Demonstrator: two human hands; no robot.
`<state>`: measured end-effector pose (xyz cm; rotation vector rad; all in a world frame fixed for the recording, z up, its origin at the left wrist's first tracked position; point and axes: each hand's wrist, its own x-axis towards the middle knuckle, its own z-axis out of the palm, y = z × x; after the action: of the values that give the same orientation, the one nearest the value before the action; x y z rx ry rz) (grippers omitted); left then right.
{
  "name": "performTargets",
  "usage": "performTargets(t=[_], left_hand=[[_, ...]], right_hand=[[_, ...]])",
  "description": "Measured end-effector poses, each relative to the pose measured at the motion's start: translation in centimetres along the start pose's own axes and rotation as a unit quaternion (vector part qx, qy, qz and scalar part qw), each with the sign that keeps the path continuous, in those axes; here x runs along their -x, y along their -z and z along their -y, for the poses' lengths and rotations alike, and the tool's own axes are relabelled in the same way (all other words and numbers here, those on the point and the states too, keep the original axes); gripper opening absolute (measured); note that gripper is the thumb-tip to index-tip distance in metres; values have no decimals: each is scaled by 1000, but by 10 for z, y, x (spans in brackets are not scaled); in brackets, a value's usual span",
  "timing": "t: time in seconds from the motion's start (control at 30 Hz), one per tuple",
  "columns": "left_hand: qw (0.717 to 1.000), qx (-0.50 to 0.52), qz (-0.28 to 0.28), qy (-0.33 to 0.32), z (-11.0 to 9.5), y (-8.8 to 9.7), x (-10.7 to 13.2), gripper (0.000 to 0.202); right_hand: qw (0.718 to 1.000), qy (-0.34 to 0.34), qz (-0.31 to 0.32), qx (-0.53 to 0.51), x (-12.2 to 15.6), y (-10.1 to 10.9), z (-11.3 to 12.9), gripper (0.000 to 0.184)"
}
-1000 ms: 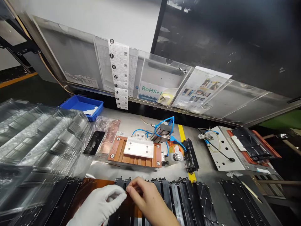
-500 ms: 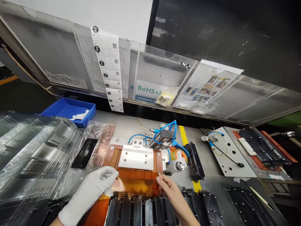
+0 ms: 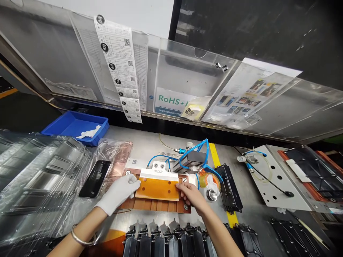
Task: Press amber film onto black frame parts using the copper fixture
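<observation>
An amber film sheet (image 3: 158, 188) lies over the metal plate of a brown fixture (image 3: 160, 205) at the middle of the bench. My left hand (image 3: 120, 191), in a white glove, holds the sheet's left edge. My bare right hand (image 3: 189, 194) pinches its right edge. Both hands press the sheet flat on the plate. Blue air hoses (image 3: 198, 150) run to a small cylinder block behind the fixture.
Black moulded parts (image 3: 166, 241) lie in a row near me, with more amber film (image 3: 112, 244) beside them. Clear plastic trays (image 3: 34, 178) stack at left by a phone (image 3: 95, 174) and blue bin (image 3: 76, 126). A second fixture (image 3: 278, 175) sits right.
Both hands lifted the amber sheet from the row of black parts and carried it away from me onto the fixture plate, where it now lies flat.
</observation>
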<state>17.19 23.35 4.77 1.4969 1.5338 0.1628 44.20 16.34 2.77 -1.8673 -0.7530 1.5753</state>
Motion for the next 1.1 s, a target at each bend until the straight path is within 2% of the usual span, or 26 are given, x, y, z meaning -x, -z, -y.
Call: performTargets(t=[0.17,0.3,0.37,0.47,0.57,0.7,0.83,0.97,1.1], left_hand=[[1000,23,-1,-4,-2,0,-4,25],[999,39,-32,-11,-2,3,-1,27],[997,60,-43,-7,-3,4,1,28],[993,112,-27,-2,-4,3,4,32],[988,151,-18,-11,-2,0,4,35],[984,174,-20,-20,4,-3,2,33],[983,177,-21,-36,9,-4,0,28],[989,138,-30,-37,7,-5,0,28],[995,85,-59,-4,5,11,15,32]], right_hand=[[999,-19,1,41,1,0,8,24],[994,-17,2,108,0,6,11,29],[988,-5,-3,156,-3,12,13,35],[973,22,-24,231,-4,25,17,44],[950,54,-65,301,7,42,18,38],[908,106,-81,396,43,59,2,13],[884,146,-67,439,59,65,-21,22],[870,179,-113,445,53,62,-29,23],[857,222,-151,440,66,58,-32,33]])
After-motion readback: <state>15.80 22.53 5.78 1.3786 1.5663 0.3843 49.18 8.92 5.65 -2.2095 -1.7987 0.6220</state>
